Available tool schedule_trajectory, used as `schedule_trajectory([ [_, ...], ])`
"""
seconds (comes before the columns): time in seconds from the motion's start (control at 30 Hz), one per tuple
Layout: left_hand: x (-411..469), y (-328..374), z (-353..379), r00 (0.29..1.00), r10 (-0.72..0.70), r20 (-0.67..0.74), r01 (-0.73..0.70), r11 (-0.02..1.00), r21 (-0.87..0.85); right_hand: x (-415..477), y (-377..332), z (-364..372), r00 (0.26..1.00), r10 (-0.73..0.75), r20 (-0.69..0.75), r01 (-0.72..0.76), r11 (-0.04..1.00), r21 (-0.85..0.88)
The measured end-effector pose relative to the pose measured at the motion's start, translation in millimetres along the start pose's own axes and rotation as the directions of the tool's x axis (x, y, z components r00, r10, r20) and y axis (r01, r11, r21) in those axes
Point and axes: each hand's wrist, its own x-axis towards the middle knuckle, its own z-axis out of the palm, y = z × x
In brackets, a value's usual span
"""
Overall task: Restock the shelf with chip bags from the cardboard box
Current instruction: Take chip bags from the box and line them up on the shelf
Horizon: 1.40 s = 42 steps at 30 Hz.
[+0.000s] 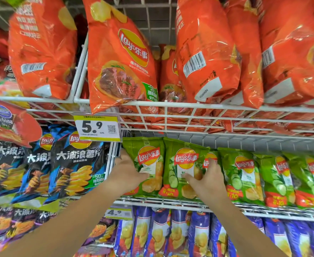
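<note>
Several green chip bags stand upright in a row on the white wire shelf at mid height. My left hand grips the left edge of the leftmost green bag, thumb across its front. My right hand holds the second green bag, thumb on its front and fingers wrapped round its right edge, against a third green bag. The cardboard box is out of view.
Large orange chip bags fill the wire shelf above, one leaning out over a yellow price tag. Dark blue wavy-chip bags stand to the left behind a wire divider. Purple-blue bags fill the shelf below.
</note>
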Motion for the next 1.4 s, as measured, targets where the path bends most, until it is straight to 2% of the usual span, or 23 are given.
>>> schedule_trajectory([
  [0.07, -11.3, 2.2, 5.5, 0.975, 0.173, -0.139, -0.130, 0.954, 0.270, -3.9, 0.9, -0.6, 0.975, -0.220, 0.042, 0.224, 0.962, -0.160],
  [0.1, -13.0, 2.6, 10.9, 0.940, 0.293, -0.177, -0.195, 0.884, 0.424, -6.0, -0.2, -0.4, 0.946, -0.307, 0.106, 0.323, 0.917, -0.232],
  [0.13, -11.9, 1.7, 17.8, 0.896, 0.411, -0.169, -0.264, 0.799, 0.540, -7.6, -1.4, 1.3, 0.918, -0.357, 0.172, 0.394, 0.871, -0.294],
  [0.2, -3.9, -2.6, 30.3, 0.837, 0.546, -0.036, -0.383, 0.632, 0.673, -7.4, -1.3, 8.4, 0.873, -0.392, 0.289, 0.479, 0.799, -0.364],
  [0.3, 14.4, -15.4, 41.2, 0.844, 0.527, 0.106, -0.405, 0.493, 0.770, -4.6, -5.3, 17.0, 0.859, -0.350, 0.374, 0.489, 0.777, -0.396],
  [0.53, 41.2, -34.3, 26.2, 0.824, 0.535, 0.186, -0.433, 0.385, 0.815, 5.8, -11.4, 27.2, 0.847, -0.270, 0.458, 0.486, 0.743, -0.460],
  [0.63, 43.2, -36.9, 19.1, 0.818, 0.532, 0.217, -0.462, 0.385, 0.799, 8.6, -9.4, 32.5, 0.850, -0.240, 0.469, 0.484, 0.708, -0.515],
  [0.87, 40.3, -37.2, 27.6, 0.822, 0.541, 0.176, -0.443, 0.415, 0.795, 13.3, -10.1, 36.4, 0.857, -0.177, 0.484, 0.464, 0.673, -0.576],
  [1.1, 32.0, -32.1, 21.3, 0.835, 0.514, 0.196, -0.454, 0.442, 0.773, 9.1, -9.7, 19.0, 0.842, -0.242, 0.483, 0.477, 0.752, -0.455],
  [1.27, 20.3, -17.0, 19.4, 0.861, 0.472, 0.190, -0.450, 0.533, 0.716, 5.8, -13.8, 5.0, 0.843, -0.246, 0.479, 0.463, 0.786, -0.411],
  [1.4, 9.9, -10.8, 16.6, 0.856, 0.484, 0.183, -0.472, 0.586, 0.659, 2.5, -15.2, -1.2, 0.847, -0.260, 0.464, 0.466, 0.783, -0.412],
])
